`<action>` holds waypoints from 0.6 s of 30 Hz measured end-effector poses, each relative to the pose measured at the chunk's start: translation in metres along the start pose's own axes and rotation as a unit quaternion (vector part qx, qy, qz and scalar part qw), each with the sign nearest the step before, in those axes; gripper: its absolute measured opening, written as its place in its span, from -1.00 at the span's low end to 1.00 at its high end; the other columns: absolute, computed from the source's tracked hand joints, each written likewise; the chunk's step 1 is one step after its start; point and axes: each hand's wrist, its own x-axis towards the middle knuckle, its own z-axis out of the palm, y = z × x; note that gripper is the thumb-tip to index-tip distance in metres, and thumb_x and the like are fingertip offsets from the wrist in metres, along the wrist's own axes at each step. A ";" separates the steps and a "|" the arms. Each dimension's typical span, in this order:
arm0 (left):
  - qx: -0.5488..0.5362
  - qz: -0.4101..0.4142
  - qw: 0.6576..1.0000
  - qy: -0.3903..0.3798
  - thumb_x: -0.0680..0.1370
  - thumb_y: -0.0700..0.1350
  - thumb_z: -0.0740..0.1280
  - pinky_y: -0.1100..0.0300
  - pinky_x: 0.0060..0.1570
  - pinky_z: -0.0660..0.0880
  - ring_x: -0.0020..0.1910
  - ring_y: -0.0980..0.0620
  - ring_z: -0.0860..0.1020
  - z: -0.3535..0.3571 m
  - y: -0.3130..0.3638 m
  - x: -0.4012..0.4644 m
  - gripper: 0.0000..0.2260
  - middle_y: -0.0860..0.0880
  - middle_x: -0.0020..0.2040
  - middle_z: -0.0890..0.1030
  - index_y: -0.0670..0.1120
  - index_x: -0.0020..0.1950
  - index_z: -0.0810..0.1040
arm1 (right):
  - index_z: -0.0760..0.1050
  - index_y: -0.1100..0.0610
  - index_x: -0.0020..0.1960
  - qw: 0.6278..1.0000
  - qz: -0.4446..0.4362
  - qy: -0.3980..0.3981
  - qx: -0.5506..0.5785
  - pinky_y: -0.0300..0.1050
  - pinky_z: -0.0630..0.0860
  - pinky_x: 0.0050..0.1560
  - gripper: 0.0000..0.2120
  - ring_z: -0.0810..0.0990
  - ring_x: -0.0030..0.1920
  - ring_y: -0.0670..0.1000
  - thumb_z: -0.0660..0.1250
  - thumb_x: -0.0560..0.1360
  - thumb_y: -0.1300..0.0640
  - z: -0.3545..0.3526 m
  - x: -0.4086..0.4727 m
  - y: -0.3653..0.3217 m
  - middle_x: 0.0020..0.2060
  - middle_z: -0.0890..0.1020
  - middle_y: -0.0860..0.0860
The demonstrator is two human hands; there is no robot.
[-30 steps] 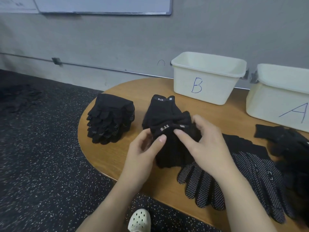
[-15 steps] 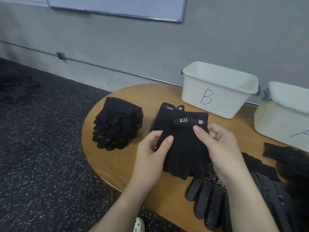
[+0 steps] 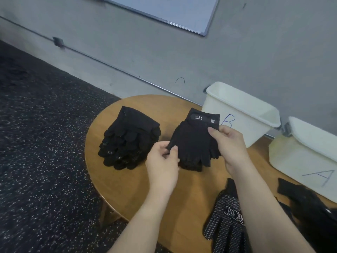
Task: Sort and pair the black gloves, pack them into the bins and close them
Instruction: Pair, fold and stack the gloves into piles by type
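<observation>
Head view: we see both hands holding a black 5.11 glove (image 3: 196, 141) above the wooden tabletop (image 3: 135, 189).
Our left hand (image 3: 162, 161) pinches its lower left edge with thumb and fingers (image 3: 174, 151); our right hand (image 3: 229, 145) pinches its right edge near the cuff. A glove stack (image 3: 129, 141) lies to the left, bin B (image 3: 242, 114) and bin A (image 3: 306, 157) stand behind, and dotted gloves (image 3: 226, 220) lie nearest us.
</observation>
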 end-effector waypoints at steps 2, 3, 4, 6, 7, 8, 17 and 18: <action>-0.007 -0.012 1.000 0.027 0.64 -0.16 0.39 0.31 -0.34 0.58 -0.20 0.07 0.69 0.001 -0.004 0.005 -0.89 0.07 -0.06 0.66 0.03 0.12 0.60 | 0.68 0.17 -0.04 1.000 0.006 0.009 -0.013 -0.26 0.61 -0.26 -0.89 0.75 -0.14 -0.06 0.42 0.59 0.15 0.004 0.010 0.002 -0.16 0.77 -0.02; -0.011 -0.014 0.999 0.038 0.64 -0.17 0.39 0.32 -0.36 0.57 -0.22 0.06 0.69 0.001 -0.004 0.006 -0.88 0.06 -0.05 0.65 0.01 0.15 0.60 | 0.68 0.18 -0.03 1.000 0.010 0.006 -0.019 -0.23 0.62 -0.23 -0.88 0.75 -0.13 -0.05 0.43 0.59 0.14 0.007 0.015 0.004 -0.15 0.77 -0.01; -0.013 -0.012 0.999 0.047 0.64 -0.17 0.39 0.33 -0.38 0.56 -0.24 0.05 0.68 0.002 -0.005 0.008 -0.88 0.06 -0.05 0.64 0.01 0.15 0.60 | 0.69 0.19 -0.03 1.000 0.016 0.000 -0.024 -0.19 0.63 -0.19 -0.88 0.75 -0.11 -0.03 0.43 0.59 0.14 0.009 0.018 0.007 -0.13 0.77 0.00; -0.009 -0.004 0.998 0.061 0.63 -0.16 0.40 0.30 -0.40 0.57 -0.26 0.07 0.68 0.004 -0.005 0.010 -0.87 0.08 -0.04 0.64 0.04 0.13 0.60 | 0.70 0.17 -0.02 0.999 0.029 -0.009 -0.034 -0.16 0.63 -0.14 -0.88 0.76 -0.08 -0.01 0.43 0.59 0.13 0.010 0.024 0.013 -0.12 0.77 0.00; -0.008 0.001 0.998 0.067 0.63 -0.16 0.41 0.28 -0.41 0.58 -0.26 0.09 0.68 0.004 -0.006 0.011 -0.87 0.09 -0.04 0.63 0.06 0.11 0.59 | 0.70 0.16 -0.02 0.999 0.036 -0.012 -0.039 -0.16 0.63 -0.15 -0.88 0.76 -0.08 -0.02 0.43 0.59 0.13 0.010 0.026 0.016 -0.12 0.78 -0.01; -0.008 0.004 0.997 0.072 0.63 -0.16 0.41 0.27 -0.43 0.58 -0.26 0.11 0.68 0.003 -0.008 0.011 -0.87 0.11 -0.06 0.63 0.07 0.10 0.60 | 0.70 0.15 -0.02 0.998 0.041 -0.014 -0.046 -0.17 0.63 -0.16 -0.88 0.76 -0.09 -0.03 0.43 0.59 0.12 0.011 0.027 0.018 -0.12 0.78 -0.02; 0.012 -0.003 0.998 0.064 0.62 -0.20 0.42 0.25 -0.42 0.62 -0.27 0.14 0.70 0.002 -0.018 0.010 -0.83 0.15 -0.08 0.62 -0.06 0.21 0.65 | 0.65 0.24 0.00 0.995 0.021 0.010 -0.098 -0.16 0.66 -0.13 -0.77 0.75 -0.14 -0.06 0.49 0.55 0.06 0.014 0.029 0.029 -0.17 0.77 0.01; 0.011 -0.004 0.998 0.062 0.62 -0.20 0.42 0.24 -0.41 0.62 -0.27 0.14 0.70 0.002 -0.017 0.011 -0.82 0.14 -0.07 0.62 -0.08 0.22 0.65 | 0.65 0.24 0.03 0.995 0.023 0.005 -0.096 -0.12 0.66 -0.09 -0.75 0.75 -0.09 -0.02 0.49 0.55 0.04 0.012 0.029 0.028 -0.13 0.77 0.03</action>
